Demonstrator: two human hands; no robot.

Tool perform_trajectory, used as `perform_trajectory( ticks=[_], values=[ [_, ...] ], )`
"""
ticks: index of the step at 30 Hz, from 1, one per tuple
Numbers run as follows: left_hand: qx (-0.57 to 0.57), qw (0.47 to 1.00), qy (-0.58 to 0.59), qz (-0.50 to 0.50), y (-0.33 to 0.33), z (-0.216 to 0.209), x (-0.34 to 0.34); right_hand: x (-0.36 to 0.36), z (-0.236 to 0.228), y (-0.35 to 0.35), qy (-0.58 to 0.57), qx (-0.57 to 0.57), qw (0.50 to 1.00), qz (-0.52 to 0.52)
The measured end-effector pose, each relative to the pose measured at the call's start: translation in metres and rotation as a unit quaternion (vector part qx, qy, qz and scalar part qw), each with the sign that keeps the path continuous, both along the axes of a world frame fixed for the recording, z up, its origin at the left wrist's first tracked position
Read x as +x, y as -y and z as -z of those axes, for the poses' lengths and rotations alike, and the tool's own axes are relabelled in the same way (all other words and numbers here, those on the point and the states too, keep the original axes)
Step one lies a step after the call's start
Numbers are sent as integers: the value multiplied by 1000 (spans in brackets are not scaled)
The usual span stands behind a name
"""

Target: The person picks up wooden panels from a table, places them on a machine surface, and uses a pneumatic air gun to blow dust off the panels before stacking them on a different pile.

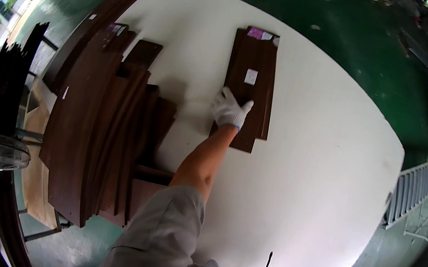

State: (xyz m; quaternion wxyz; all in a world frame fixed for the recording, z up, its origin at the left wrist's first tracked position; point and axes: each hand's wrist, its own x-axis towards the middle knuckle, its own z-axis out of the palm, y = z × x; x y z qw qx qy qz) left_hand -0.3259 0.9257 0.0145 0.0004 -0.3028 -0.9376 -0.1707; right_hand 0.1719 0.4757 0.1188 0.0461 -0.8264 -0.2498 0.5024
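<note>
White tabletop point(322, 163) carries the brown board stack point(259, 93) just above centre, gloved left hand point(231, 109) part-spread over its left edge, hold unclear; a one-sided pull could skew the unevenly stacked pieces.

At the centre of the frame, our left glove point(229, 110) is white with a light-blue hem, against dark brown boards point(261, 62) that carry a purple-and-white label point(258, 33) and a white sticker point(250, 77). We see the same dark brown on the stacked planks point(78, 128) at left, plain grey on our sleeve point(157, 234) below, white on the table point(324, 152), and green on the floor point(347, 48) at upper right.
</note>
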Motion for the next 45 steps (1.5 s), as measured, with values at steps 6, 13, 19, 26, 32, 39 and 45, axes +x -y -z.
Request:
perform_trajectory(
  ticks=[6, 13, 19, 26, 32, 39, 45],
  values=[
    [-50, 995, 69, 58, 100, -1, 151, 21, -18, -3, -53, 100, 993, 26],
    [-58, 973, 97, 203, 281, 8, 318, 63, -6, -21, -115, 201, 972, -46],
    [-50, 911, 230, 338, 495, 1, 414, 126, 43, -42, -26, 200, 972, -117],
    [-103, 865, 426, 244, 562, -11, 395, 126, 73, 100, -77, 246, 966, -30],
    [-276, 784, 434, 346, 606, 12, 322, 100, 88, 219, -179, 140, 964, 140],
    [-218, 611, 698, 304, 580, -11, 312, 38, 39, 304, -267, 194, 904, 271],
    [-192, 507, 746, 386, 607, -87, 374, 60, -68, 358, -151, 233, 915, 293]
  ],
)
